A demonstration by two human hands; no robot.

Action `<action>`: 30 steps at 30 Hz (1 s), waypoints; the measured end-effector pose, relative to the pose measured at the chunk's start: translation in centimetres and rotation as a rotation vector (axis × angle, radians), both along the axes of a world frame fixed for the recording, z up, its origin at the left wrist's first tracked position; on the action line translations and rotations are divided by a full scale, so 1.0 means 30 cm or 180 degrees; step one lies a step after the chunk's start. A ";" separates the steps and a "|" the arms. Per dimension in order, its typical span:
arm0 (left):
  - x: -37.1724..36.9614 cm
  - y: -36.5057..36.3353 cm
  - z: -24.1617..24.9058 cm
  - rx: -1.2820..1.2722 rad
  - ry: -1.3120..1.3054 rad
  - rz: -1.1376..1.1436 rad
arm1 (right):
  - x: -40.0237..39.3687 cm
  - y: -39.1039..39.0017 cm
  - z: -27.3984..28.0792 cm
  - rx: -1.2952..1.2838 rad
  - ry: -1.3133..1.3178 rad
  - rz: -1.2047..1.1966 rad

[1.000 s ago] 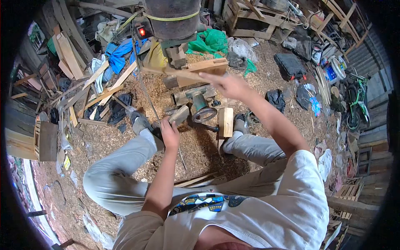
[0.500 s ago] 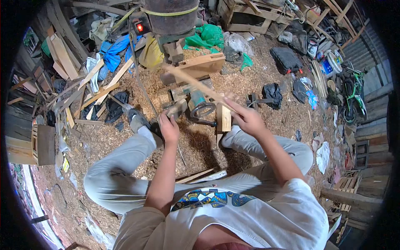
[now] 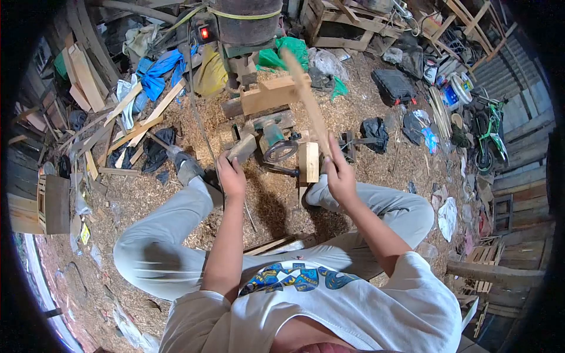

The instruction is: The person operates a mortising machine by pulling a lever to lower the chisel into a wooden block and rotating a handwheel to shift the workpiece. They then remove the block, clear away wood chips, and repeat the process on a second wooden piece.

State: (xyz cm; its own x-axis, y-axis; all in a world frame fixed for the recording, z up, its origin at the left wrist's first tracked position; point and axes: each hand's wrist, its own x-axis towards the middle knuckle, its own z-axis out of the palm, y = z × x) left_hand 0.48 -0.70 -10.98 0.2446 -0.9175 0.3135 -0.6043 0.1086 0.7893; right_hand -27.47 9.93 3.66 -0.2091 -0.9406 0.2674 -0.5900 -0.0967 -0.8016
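Observation:
My left hand (image 3: 232, 175) is wrapped round a short wood block (image 3: 242, 148), left of the machine's handwheel (image 3: 281, 151). In my right hand (image 3: 340, 175) is the lower end of a long, thin wood strip (image 3: 310, 106), which points up and away from me and is blurred at its far end. Behind the green machine part (image 3: 271, 134) lies a thick wood board (image 3: 269, 97). A pale upright block (image 3: 308, 162) stands just left of my right hand.
A dark motor housing (image 3: 244, 23) with a red-lit switch (image 3: 204, 33) is at the top. Wood shavings (image 3: 194, 126) cover the floor. Loose planks (image 3: 158, 115) lie on the left, a black case (image 3: 393, 86) and a small green bike (image 3: 491, 132) on the right.
The long strip in my right hand has swung from pointing left to pointing up and away. My left hand and its block have shifted slightly left. The whole view has moved a little.

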 end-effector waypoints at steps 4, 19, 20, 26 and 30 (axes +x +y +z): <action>0.005 0.019 0.015 -0.0079 -0.0009 -0.0028 | 0.014 -0.084 0.100 0.1309 0.0701 -0.0098; 0.034 0.006 -0.001 -0.0138 -0.0093 0.0054 | 0.032 0.152 -0.020 0.0627 0.0401 -0.0032; 0.028 0.003 -0.003 -0.0111 -0.0102 0.0085 | 0.018 0.173 -0.008 0.1188 0.0561 0.0200; 0.012 0.007 0.005 -0.0074 -0.0011 0.0058 | -0.047 -0.102 0.018 0.0638 0.2007 0.0932; 0.012 0.010 0.012 -0.0153 -0.0054 0.0085 | -0.049 -0.360 0.102 0.0223 0.2495 0.1161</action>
State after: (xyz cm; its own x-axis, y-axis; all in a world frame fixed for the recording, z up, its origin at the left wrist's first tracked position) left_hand 0.84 -0.40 -10.62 0.2631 -0.8945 0.3614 -0.6207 0.1298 0.7732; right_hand -28.96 -0.87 6.72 0.3293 -0.9327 0.1471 -0.9165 -0.3533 -0.1879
